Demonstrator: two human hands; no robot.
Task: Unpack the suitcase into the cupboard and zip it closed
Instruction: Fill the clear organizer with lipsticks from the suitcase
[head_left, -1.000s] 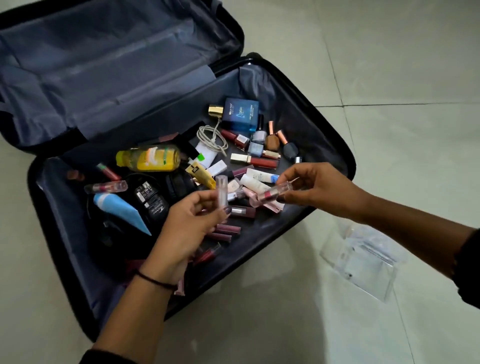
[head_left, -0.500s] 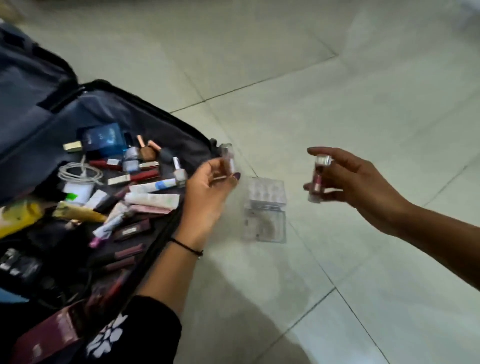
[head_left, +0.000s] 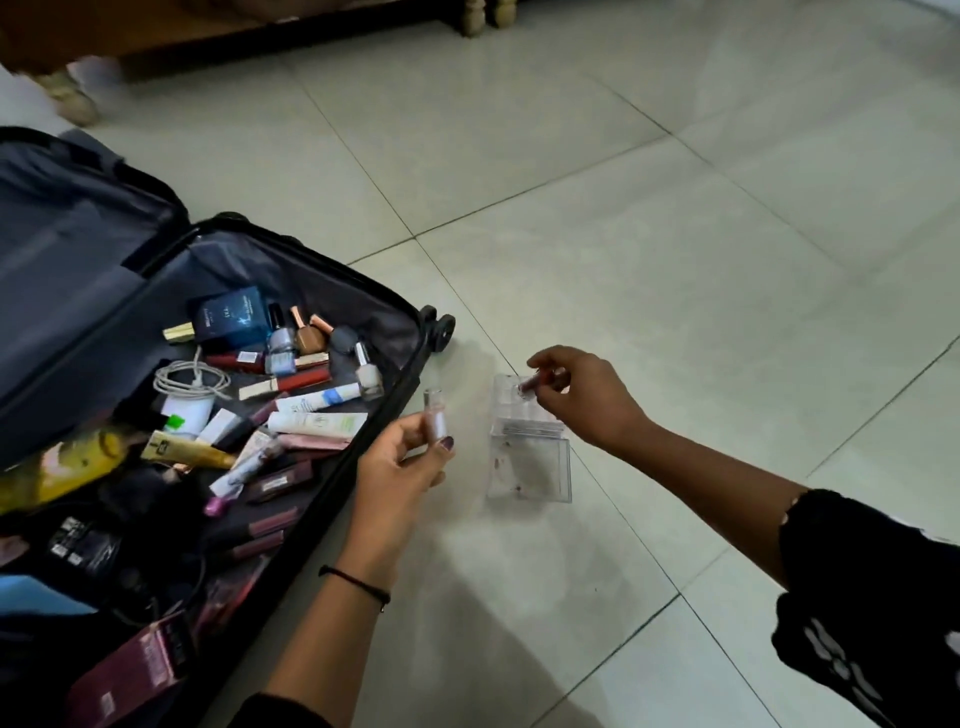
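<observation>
Head view: the only one we have.
Suitcase (head_left: 332, 291): lies open on the floor (head_left: 675, 260) at the left, its lid flat behind and its tray heaped.
Contents: blue box (head_left: 234, 317) and polish bottles (head_left: 283, 338) at the tray's far corner, a cable (head_left: 189, 376) beside them, and a yellow bottle (head_left: 62, 473) at the left edge.
Left hand (head_left: 400, 467): curled round a clear tube (head_left: 434, 418), held upright just off the tray's right rim.
Right hand (head_left: 576, 395): pinching a red tube (head_left: 530, 384), tip down, over a clear box (head_left: 524, 431) on the floor.
Cupboard: we cannot make it out; only wooden legs (head_left: 472, 21) show at the top edge.
Handling, tubes: we judge them light, stiff and slick, best pinched at mid-barrel.
Handling, bottles: they look like glass, so breakable; we would lift each by its body, not its cap.
Handling, suitcase: hard shell with soft lining. We would swing the lid by its free edge, then run the zip along the rim.
Progress: we judge it early, with the tray far from emptied.
</observation>
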